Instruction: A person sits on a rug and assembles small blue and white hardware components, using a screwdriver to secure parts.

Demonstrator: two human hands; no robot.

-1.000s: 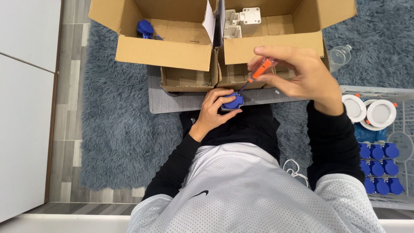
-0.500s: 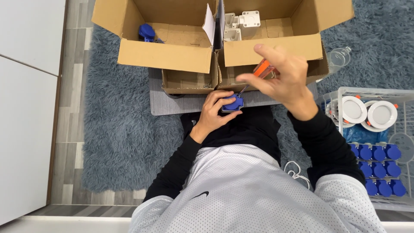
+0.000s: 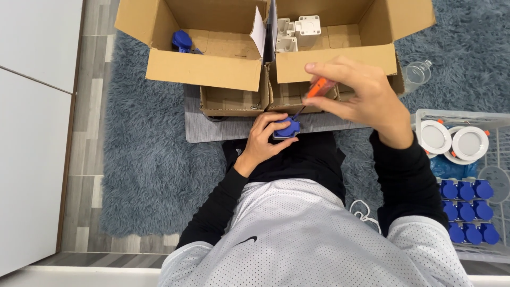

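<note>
A: Small blue plastic socket part [image 3: 287, 129] — location: held over the near edge of the grey mat [image 3: 223, 127], just in front of the person's lap. Left hand [image 3: 264, 139] curled shut around it, fingers on its near and left sides, thumb at the right rim.

B: Handling estimate?

A: Judged light and rigid; moulded plastic, smooth, so it could twist under tool pressure. Best hold looks like the outer rim, face left clear, which is roughly how it is pinched now.

B: Left to right, surroundings?

A: Open brown cardboard box on the left [image 3: 204, 50], one loose blue piece [image 3: 181, 40] in its far left corner. Second open cardboard box [image 3: 340, 53] touching it on the right, white plastic housings [image 3: 300, 29] at its far edge. Both sit at the far edge of the mat, on a shaggy grey-blue rug [image 3: 143, 175].

B: Right hand?

A: Right hand [image 3: 361, 98] raised above the part, wrist bent, fingers closed in a pinch on an orange-handled screwdriver [image 3: 314, 91]. Shaft slants down and left; tip meets the blue part's top face. Exact contact point too small to resolve.

B: Further right?

A: Clear plastic cup [image 3: 417, 72] on the rug, then a white wire basket [image 3: 478, 114] with round white discs [image 3: 451, 141] and rows of blue parts [image 3: 467, 210].
</note>
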